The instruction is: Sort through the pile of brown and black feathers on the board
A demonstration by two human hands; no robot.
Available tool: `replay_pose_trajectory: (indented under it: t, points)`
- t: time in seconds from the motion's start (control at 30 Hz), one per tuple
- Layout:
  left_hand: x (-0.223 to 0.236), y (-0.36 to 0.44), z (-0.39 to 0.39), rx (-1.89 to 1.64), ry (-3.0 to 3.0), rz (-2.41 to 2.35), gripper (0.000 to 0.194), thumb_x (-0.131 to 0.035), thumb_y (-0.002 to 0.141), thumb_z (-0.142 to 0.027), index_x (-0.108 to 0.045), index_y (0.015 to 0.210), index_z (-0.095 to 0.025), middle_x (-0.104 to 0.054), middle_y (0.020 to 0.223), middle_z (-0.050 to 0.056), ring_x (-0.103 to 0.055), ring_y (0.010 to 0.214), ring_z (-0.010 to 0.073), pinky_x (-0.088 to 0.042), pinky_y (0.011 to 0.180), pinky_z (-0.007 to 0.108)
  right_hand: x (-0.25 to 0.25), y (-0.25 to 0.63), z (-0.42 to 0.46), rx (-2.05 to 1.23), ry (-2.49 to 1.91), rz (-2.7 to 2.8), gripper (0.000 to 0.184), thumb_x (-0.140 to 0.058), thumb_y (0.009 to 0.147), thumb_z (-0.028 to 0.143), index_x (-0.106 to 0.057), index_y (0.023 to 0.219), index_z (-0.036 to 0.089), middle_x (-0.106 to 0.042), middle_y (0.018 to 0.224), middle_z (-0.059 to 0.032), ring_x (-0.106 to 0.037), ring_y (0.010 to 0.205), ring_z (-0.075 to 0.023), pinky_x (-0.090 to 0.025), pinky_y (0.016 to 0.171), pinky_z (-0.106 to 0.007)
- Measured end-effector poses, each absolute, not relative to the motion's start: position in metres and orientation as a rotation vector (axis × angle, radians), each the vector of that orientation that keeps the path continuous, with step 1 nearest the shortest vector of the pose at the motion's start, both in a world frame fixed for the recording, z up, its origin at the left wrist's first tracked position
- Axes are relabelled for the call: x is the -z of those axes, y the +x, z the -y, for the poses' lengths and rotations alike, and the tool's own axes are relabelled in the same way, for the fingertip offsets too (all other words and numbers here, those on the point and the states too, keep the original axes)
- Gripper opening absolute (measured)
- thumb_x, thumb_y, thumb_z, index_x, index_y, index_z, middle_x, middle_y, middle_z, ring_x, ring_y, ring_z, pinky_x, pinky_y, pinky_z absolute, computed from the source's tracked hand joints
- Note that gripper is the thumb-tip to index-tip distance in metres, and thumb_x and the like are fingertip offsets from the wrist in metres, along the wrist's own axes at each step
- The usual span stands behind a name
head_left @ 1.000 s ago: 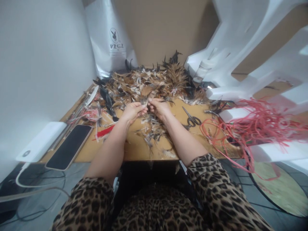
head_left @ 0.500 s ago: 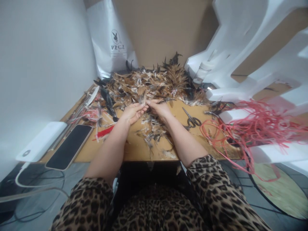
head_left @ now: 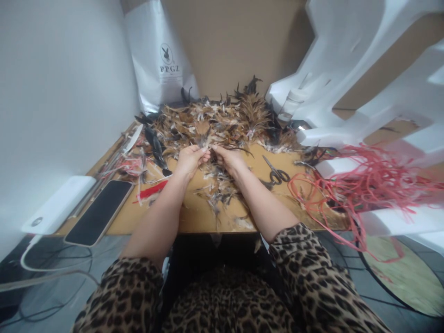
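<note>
A small brown feather (head_left: pixel 203 132) with pale fluff at its base stands up from the pinched fingers of my left hand (head_left: pixel 191 159). Close beside it, my right hand (head_left: pixel 229 158) pinches at the fluffy lower end of the same feather; the exact grip is too blurred to make out. Beyond both hands spreads a large heap of brown, white and black feathers (head_left: pixel 222 113). Below them, loose feathers and fluff (head_left: pixel 222 187) lie scattered on the tan tabletop (head_left: pixel 201 222).
Dark-handled scissors (head_left: pixel 276 172) lie right of my hands. Farther right is a tangle of pink ribbon strips (head_left: pixel 378 185) over white foam pieces (head_left: pixel 388 222). On the left are a phone (head_left: pixel 100 212), a white power bank (head_left: pixel 59 204) and a red strip (head_left: pixel 154 188). A silver bag (head_left: pixel 161 60) stands behind.
The brown feather now shows upright and more plainly above my left fingers. My left fingers have closed up more, and the two sets of fingertips have parted slightly.
</note>
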State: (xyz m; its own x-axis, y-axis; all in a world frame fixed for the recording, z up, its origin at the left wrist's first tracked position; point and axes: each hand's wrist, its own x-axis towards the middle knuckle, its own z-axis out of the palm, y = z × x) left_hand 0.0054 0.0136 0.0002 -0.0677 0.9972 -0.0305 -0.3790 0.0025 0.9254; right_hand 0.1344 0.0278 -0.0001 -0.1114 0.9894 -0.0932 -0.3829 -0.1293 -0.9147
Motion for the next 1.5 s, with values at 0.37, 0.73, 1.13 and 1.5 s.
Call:
replay_pose_trajectory:
  t: [0.37, 0.73, 1.13, 1.5]
  points:
    - [-0.001, -0.001, -0.014, -1.229, 0.723, -0.806, 0.006, -0.064, 0.072, -0.005, -0.060, 0.068, -0.007, -0.062, 0.060, 0.002, -0.054, 0.047, 0.0012, -0.042, 0.045, 0.008, -0.004, 0.137, -0.028, -1.480, -0.804, 1.090, 0.028, -0.077, 0.051, 0.035, -0.058, 0.061, 0.017, -0.051, 0.050, 0.0062, -0.041, 0.046, -0.0042, -0.030, 0.044, -0.019]
    - [0.001, 0.008, -0.009, -1.285, 0.933, -0.944, 0.012, -0.070, 0.068, -0.015, -0.063, 0.073, -0.006, -0.067, 0.067, 0.007, -0.061, 0.053, 0.0066, -0.047, 0.050, 0.014, 0.006, 0.138, -0.031, -1.082, -0.933, 1.299, 0.024, -0.067, 0.065, 0.039, -0.059, 0.061, 0.017, -0.055, 0.055, 0.0042, -0.044, 0.052, -0.0064, -0.035, 0.052, -0.020]
    - [-0.002, -0.001, -0.012, -1.135, 0.690, -0.753, 0.006, -0.061, 0.072, 0.000, -0.059, 0.072, -0.006, -0.058, 0.058, 0.001, -0.050, 0.044, 0.0002, -0.038, 0.040, 0.006, -0.010, 0.144, -0.022, -1.413, -0.825, 1.291, 0.027, -0.072, 0.060, 0.040, -0.059, 0.069, 0.019, -0.048, 0.046, 0.0067, -0.032, 0.039, -0.0046, -0.021, 0.041, -0.020]
    - [0.000, 0.005, -0.011, -1.226, 0.847, -0.830, 0.005, -0.066, 0.072, -0.009, -0.063, 0.074, -0.006, -0.066, 0.065, 0.006, -0.059, 0.051, 0.0044, -0.046, 0.050, 0.011, -0.006, 0.140, -0.025, -1.224, -0.877, 1.228, 0.022, -0.069, 0.062, 0.037, -0.059, 0.064, 0.017, -0.054, 0.054, 0.0050, -0.042, 0.050, -0.0059, -0.032, 0.048, -0.019]
